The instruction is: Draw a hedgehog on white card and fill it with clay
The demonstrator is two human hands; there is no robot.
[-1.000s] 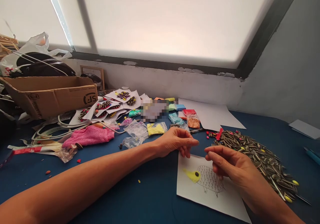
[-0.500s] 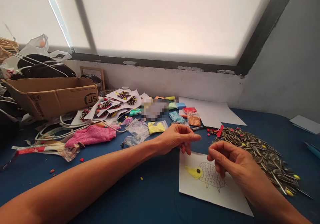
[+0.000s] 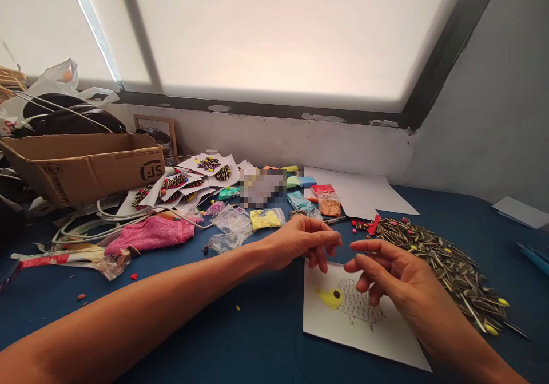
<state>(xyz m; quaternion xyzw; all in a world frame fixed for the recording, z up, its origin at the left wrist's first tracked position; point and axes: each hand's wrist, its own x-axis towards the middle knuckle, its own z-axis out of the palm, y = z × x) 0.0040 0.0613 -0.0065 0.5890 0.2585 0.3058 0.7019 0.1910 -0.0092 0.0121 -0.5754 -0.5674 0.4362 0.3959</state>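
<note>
My left hand (image 3: 303, 241) hovers over the back edge of a white sheet of paper (image 3: 326, 329). Its thumb and index finger are pinched together, and whatever they may hold is too small to make out. Facing it, my right hand (image 3: 388, 275) is raised above the same sheet with thumb and index finger apart and nothing visible between them. On the paper is a drawn animal (image 3: 359, 301) with a scaly, pencilled body and short legs. Its pointed head is yellow clay (image 3: 330, 299) with a dark eye. My right hand covers part of the sheet.
A heap of striped sunflower seeds (image 3: 446, 266) lies to the right, with metal tools (image 3: 472, 314) on it. Behind are bags of coloured clay (image 3: 266, 219) and a large white sheet (image 3: 364, 192). Left stand a cardboard box (image 3: 94, 169), a pink cloth (image 3: 150, 234) and seed-covered papers (image 3: 210, 163).
The fingers of my right hand have spread, the index finger lifting away from the thumb. My left hand keeps its pinch. The whole view has shifted slightly.
</note>
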